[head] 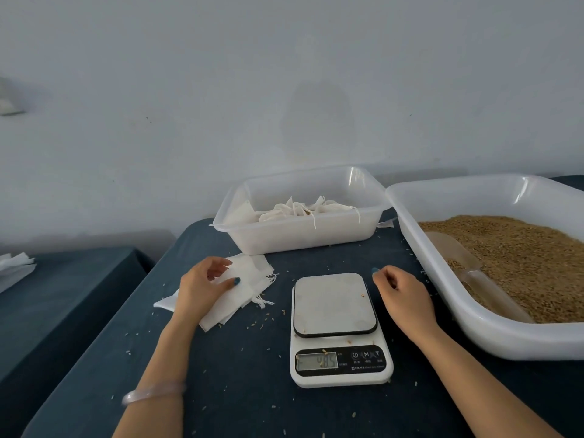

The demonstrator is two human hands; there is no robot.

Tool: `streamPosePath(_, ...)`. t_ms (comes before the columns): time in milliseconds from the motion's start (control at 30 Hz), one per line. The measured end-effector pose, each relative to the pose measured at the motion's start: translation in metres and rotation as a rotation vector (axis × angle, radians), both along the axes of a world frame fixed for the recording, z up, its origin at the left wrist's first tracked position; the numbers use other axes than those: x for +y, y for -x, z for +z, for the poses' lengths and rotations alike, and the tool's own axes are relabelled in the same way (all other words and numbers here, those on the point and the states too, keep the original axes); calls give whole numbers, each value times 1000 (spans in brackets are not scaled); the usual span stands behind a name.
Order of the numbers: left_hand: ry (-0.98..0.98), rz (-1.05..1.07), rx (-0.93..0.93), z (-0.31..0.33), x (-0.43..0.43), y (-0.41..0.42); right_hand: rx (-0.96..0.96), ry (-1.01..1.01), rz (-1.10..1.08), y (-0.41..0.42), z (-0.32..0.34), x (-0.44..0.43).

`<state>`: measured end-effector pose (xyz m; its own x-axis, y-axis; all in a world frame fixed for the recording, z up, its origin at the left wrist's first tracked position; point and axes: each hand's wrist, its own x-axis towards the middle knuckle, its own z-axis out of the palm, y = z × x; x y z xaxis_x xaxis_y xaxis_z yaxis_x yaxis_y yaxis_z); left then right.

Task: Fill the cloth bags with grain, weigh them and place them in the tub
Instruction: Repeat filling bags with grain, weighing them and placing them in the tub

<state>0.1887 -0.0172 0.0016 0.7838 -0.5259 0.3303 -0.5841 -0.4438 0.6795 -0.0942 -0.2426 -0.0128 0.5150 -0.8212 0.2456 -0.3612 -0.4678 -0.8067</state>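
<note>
Pinching cloth bags (252,279) between my left hand (202,287) thumb and curled fingers (219,263); right hand (401,295) slack, empty, beside scale (335,305).

On the tabletop (240,358), the left hand (202,286) rests on the flat bags (252,270) left of the empty scale (335,311); whether it pinches one is unclear. The right hand (401,295), loosely curled, holds nothing just right of the scale. At the far edge, the tub (300,238) holds filled bags (303,210). Along the right edge, a tray (474,330) holds grain (521,248) and a scoop (458,248).

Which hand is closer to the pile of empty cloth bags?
Left. The left hand touches the pile of empty cloth bags; the right hand is across the scale.
</note>
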Motion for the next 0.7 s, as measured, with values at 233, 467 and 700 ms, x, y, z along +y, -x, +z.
streamPosePath(233,16,47,-39,-1,0,1,6,-5,3,-1,0,0)
streamPosePath(467,-21,77,-155,1,-1,3,14,-4,6,-1,1,1)
streamPosePath(700,139,74,-9,3,-1,1,14,-10,4,-1,2,1)
